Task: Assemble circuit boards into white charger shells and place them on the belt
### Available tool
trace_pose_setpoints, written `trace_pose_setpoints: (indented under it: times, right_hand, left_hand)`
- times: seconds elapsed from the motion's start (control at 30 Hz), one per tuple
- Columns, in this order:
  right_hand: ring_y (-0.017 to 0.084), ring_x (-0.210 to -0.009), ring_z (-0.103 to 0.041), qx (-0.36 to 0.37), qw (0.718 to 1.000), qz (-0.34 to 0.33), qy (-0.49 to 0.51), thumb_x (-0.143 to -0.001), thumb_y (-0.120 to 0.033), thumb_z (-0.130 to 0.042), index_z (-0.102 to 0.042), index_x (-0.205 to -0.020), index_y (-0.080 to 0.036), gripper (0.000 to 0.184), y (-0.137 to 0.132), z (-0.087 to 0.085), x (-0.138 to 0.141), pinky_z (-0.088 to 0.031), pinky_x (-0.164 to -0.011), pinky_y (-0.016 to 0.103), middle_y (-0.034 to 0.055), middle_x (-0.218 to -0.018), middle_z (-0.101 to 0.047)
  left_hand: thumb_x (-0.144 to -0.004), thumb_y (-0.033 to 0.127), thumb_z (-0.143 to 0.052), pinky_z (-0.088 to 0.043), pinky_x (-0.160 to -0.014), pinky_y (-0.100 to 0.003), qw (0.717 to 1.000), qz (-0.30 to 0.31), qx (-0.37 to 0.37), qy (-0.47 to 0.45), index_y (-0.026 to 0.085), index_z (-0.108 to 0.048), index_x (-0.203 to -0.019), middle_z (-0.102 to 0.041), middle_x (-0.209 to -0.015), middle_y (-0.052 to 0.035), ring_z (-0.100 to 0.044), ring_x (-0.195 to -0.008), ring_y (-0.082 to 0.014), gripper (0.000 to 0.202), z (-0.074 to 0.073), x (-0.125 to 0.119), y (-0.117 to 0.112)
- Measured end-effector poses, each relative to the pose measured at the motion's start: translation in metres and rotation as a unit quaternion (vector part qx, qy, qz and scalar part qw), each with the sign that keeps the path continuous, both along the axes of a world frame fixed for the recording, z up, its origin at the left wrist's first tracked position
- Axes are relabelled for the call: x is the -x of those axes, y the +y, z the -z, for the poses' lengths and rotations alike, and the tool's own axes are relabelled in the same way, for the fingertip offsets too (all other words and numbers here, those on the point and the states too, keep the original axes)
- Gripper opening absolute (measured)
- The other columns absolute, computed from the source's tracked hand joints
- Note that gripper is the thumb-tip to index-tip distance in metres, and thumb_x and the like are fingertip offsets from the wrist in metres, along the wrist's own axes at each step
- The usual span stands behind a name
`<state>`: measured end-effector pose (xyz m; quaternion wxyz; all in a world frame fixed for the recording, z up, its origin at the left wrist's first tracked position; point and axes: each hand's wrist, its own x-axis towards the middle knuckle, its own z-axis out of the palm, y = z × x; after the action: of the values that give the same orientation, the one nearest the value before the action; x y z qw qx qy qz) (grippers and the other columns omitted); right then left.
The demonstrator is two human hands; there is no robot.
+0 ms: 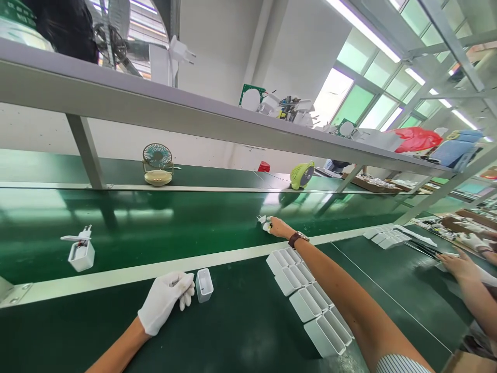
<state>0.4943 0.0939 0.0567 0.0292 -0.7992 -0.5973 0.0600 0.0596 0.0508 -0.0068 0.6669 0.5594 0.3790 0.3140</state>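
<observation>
My right hand (281, 228), bare and with a watch at the wrist, reaches out over the green conveyor belt (217, 217). Its fingers are closed on a small white plug part (263, 220) with two prongs. My left hand (167, 299) wears a white glove and hovers above the dark green bench with its fingers curled in; I see nothing in them. Just right of those fingertips stands an open white plastic case (204, 285). Rows of similar white cases (306, 295) lie under and beside my right forearm.
On the belt at left stands a white case with a plug part (81, 254) sticking out. A beige fan (158, 165) and a green fan (302, 175) are behind. An overhead shelf (194, 111) spans the view. Another person's hands (462, 264) work at right near more cases (386, 235).
</observation>
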Motion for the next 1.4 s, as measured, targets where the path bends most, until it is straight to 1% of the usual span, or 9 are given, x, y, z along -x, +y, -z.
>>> trace_pose_setpoints:
  times: [0.17,0.27,0.4,0.53,0.63,0.83,1.03,1.2,1.4]
  right_hand:
    - [0.023,-0.102,-0.066,-0.024,0.994,-0.101,0.038,-0.096,-0.034,-0.064,-0.061,-0.123,-0.016,0.032,-0.026,-0.013,0.066,-0.057,-0.089,0.043,0.0076,-0.12,-0.066]
    - [0.025,-0.107,-0.065,-0.051,0.985,-0.153,0.065,-0.087,-0.018,-0.066,-0.063,-0.122,-0.018,0.036,-0.066,-0.008,0.115,-0.052,-0.094,0.035,0.0076,-0.119,-0.069]
    - [0.025,-0.097,-0.067,-0.063,0.977,-0.181,0.097,-0.086,-0.022,-0.063,-0.066,-0.116,-0.018,0.03,-0.131,0.005,0.171,-0.053,-0.085,0.033,0.0084,-0.105,-0.072]
    - [0.021,-0.084,-0.068,-0.07,0.971,-0.188,0.131,-0.093,-0.041,-0.062,-0.054,-0.135,-0.02,0.048,-0.183,0.01,0.2,-0.055,-0.073,0.032,0.0065,-0.1,-0.07]
    - [0.023,-0.093,-0.068,-0.139,0.953,-0.236,0.129,-0.097,-0.042,-0.059,-0.057,-0.131,-0.02,0.04,-0.201,0.008,0.204,-0.057,-0.081,0.038,0.0093,-0.107,-0.071]
    - [0.034,-0.138,-0.047,-0.128,0.927,-0.331,0.126,-0.089,-0.019,-0.061,-0.053,-0.138,-0.016,0.05,-0.19,0.019,0.199,-0.042,-0.11,0.055,0.0174,-0.139,-0.059]
    - [0.027,-0.098,-0.065,-0.103,0.914,-0.294,0.26,-0.077,-0.008,-0.058,-0.063,-0.13,-0.018,0.054,-0.18,0.027,0.2,-0.054,-0.094,0.05,0.0101,-0.102,-0.069]
    - [0.023,-0.093,-0.067,-0.186,0.894,-0.227,0.34,-0.083,-0.019,-0.059,-0.054,-0.136,-0.019,0.053,-0.169,0.025,0.194,-0.06,-0.083,0.042,0.0115,-0.113,-0.064]
    - [0.019,-0.092,-0.069,-0.221,0.817,-0.197,0.494,-0.091,-0.037,-0.059,-0.041,-0.148,-0.019,0.063,-0.139,0.028,0.209,-0.062,-0.081,0.038,0.011,-0.114,-0.068]
  left_hand:
    - [-0.08,0.06,-0.067,-0.043,-0.051,-0.026,1.0,-0.014,-0.009,-0.017,0.016,-0.066,-0.068,-0.066,-0.059,-0.0043,-0.054,-0.048,-0.013,0.046,-0.002,0.001,-0.001]
    - [-0.078,0.061,-0.068,-0.044,-0.05,-0.026,0.999,-0.027,-0.018,-0.018,0.016,-0.066,-0.068,-0.066,-0.06,-0.0046,-0.055,-0.049,-0.0136,0.046,-0.007,0.002,-0.002]
    - [-0.08,0.058,-0.065,-0.046,-0.055,-0.027,0.995,-0.061,-0.067,0.028,0.017,-0.065,-0.071,-0.065,-0.062,-0.0029,-0.056,-0.053,-0.0137,0.043,-0.011,0.004,-0.007]
    - [-0.08,0.051,-0.065,-0.054,-0.077,-0.034,0.971,-0.128,-0.158,0.129,0.016,-0.069,-0.101,-0.072,-0.09,-0.0067,-0.065,-0.078,-0.0193,0.041,-0.012,0.004,-0.012]
    - [-0.076,0.047,-0.071,-0.052,-0.093,-0.04,0.957,-0.097,-0.209,0.176,0.019,-0.056,-0.134,-0.066,-0.127,-0.011,-0.066,-0.103,-0.0247,0.066,-0.011,0.0,-0.015]
    - [-0.064,0.049,-0.083,-0.041,-0.109,-0.049,0.914,-0.003,-0.276,0.296,0.022,-0.04,-0.151,-0.057,-0.143,-0.0152,-0.049,-0.135,-0.0385,0.101,-0.009,-0.013,-0.017]
    - [-0.066,0.047,-0.082,-0.047,-0.103,-0.046,0.888,0.007,-0.318,0.331,0.024,-0.058,-0.136,-0.066,-0.128,-0.013,-0.06,-0.123,-0.0362,0.077,-0.007,-0.015,-0.014]
    - [-0.066,0.039,-0.082,-0.051,-0.099,-0.043,0.917,0.003,-0.291,0.274,0.025,-0.062,-0.127,-0.07,-0.119,-0.0071,-0.065,-0.115,-0.0308,0.066,-0.008,-0.007,-0.014]
    - [-0.066,0.032,-0.08,-0.055,-0.094,-0.04,0.953,0.006,-0.229,0.2,0.022,-0.059,-0.126,-0.071,-0.116,-0.006,-0.067,-0.11,-0.0275,0.064,-0.015,0.008,-0.027]
